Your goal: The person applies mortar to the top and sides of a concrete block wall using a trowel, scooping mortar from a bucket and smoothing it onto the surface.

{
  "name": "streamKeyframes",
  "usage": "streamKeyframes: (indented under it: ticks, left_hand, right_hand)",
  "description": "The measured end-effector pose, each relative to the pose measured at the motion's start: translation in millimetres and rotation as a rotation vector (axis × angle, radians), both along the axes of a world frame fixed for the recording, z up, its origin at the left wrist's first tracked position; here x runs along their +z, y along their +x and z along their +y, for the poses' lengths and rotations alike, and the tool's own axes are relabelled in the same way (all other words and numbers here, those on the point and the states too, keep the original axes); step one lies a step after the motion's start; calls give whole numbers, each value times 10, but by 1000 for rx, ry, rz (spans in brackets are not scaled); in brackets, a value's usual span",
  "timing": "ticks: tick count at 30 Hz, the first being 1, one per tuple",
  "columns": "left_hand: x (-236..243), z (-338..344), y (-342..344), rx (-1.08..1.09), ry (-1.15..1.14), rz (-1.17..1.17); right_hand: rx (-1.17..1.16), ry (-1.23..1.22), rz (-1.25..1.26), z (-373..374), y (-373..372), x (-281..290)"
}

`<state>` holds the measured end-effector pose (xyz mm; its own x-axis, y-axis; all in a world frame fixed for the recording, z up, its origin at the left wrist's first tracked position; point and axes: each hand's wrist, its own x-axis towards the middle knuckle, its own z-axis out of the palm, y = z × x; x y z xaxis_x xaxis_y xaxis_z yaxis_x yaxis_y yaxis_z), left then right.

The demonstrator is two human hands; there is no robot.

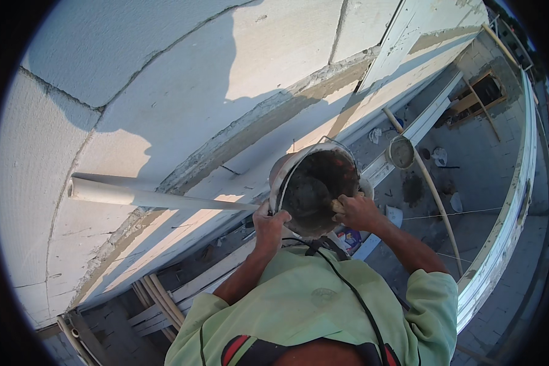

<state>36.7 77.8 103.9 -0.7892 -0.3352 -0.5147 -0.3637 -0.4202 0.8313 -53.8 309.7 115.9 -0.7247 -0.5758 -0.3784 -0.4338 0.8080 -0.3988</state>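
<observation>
A pale bucket (279, 177) with a wire handle is tilted toward me in front of my chest. Grey wet mortar (308, 195) coats its inside and lies in its bottom. My left hand (269, 229) is closed on the near left part of the rim, thumb over the edge. At the right side of the bucket, my right hand (358, 212) wraps round a tool with a light wooden handle (337, 206). The working end of that tool is lost in the dark of the bucket, so its kind is unclear.
A wall of large white blocks (183, 91) rises on the left, with a pale pipe (158, 197) jutting out beside the bucket. Scaffold planks (433, 110) and a wooden pole (430, 183) lie beyond. A round mortar container (401, 152) stands there, above a lower floor.
</observation>
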Motion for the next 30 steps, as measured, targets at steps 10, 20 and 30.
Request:
streamKeyframes:
  ticks: [10,20,30]
  left_hand:
    - [-6,-32,-18,20,4,62]
    - [-115,-168,-209,136,157,104]
    - [-209,-18,-401,57,270,40]
  right_hand:
    - [-72,-166,-238,-80,-88,63]
    - [-111,-210,-190,225,-357,961]
    - [-168,25,-95,875,-1002,2914]
